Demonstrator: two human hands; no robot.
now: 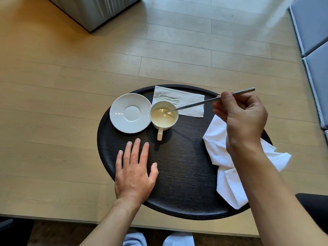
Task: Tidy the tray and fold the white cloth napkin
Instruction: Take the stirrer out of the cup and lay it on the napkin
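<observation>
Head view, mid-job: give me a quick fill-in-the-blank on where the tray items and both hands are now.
1. The right hand holds a long metal spoon whose bowl dips into the ____.
2. The left hand lies flat and ____ on the black tray.
3. The saucer has ____ standing on it.
4. The white cloth napkin lies crumpled under the ____ forearm.

Missing words: cup; empty; nothing; right

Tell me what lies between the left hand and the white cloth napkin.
Nothing visible. The left hand rests flat on the tray; only bare tray separates it from the cloth napkin at the right edge. The right hand, holding the spoon, hovers over the napkin's far part.
</observation>
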